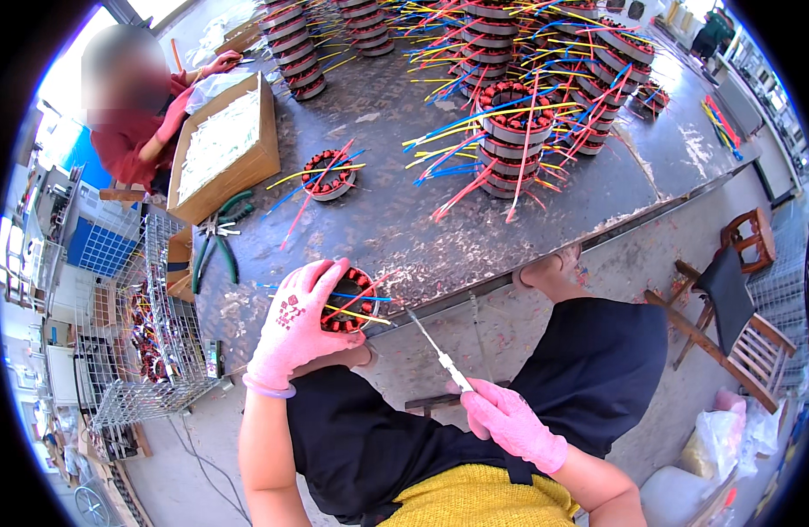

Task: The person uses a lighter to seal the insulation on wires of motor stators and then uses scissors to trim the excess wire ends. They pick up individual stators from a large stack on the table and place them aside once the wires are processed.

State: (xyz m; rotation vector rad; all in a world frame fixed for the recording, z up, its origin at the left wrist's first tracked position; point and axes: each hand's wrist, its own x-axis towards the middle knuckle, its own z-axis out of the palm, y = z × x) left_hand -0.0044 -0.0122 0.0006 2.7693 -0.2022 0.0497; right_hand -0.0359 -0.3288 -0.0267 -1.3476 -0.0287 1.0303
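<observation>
My left hand (pixel 295 323), in a pink glove, grips a round motor stator (pixel 350 301) with red windings and loose yellow, blue and red wires, held at the near edge of the grey worktable (pixel 395 220). My right hand (pixel 508 420), also in a pink glove, holds a thin white and metal pointed tool (pixel 438 350) over my lap, its tip aimed up toward the stator but apart from it. Another single stator (pixel 328 175) lies on the table farther off.
Stacks of wired stators (pixel 510 132) crowd the far table. A cardboard box of white strips (pixel 221 145) and green-handled pliers (pixel 213 246) lie at left, a wire basket (pixel 154 325) below them. A person in red sits at far left (pixel 136 123). A wooden chair (pixel 729 307) stands right.
</observation>
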